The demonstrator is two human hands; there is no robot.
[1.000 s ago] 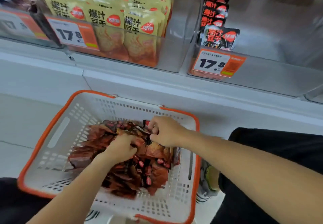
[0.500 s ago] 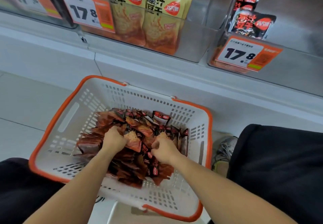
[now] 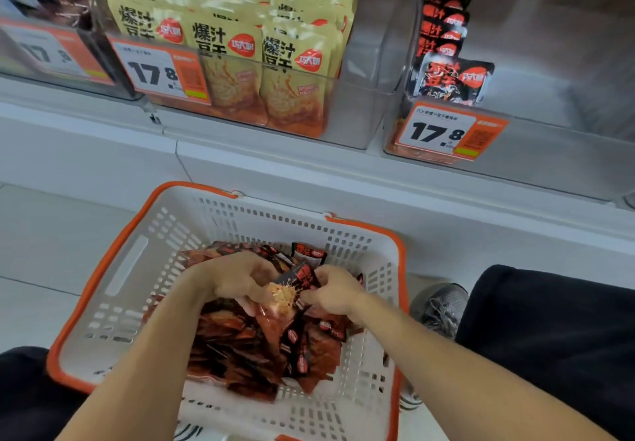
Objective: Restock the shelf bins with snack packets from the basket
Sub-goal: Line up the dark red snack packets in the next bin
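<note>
Both hands (image 3: 240, 279) seemingly gripping packets (image 3: 292, 289).

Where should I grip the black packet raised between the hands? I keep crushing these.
Pinch the black packet by its flat upper seam, coming from above: it stands tilted clear of the pile, top edge free. Left hand and right hand already grip it.

A white basket (image 3: 144, 268) with an orange rim is sitting below the shelf, holding a loose heap of dark red snack packets (image 3: 261, 347). Above, clear shelf bins (image 3: 364, 110) are standing side by side, showing upright yellow packets (image 3: 292, 72) and black packets (image 3: 450, 76).
</note>
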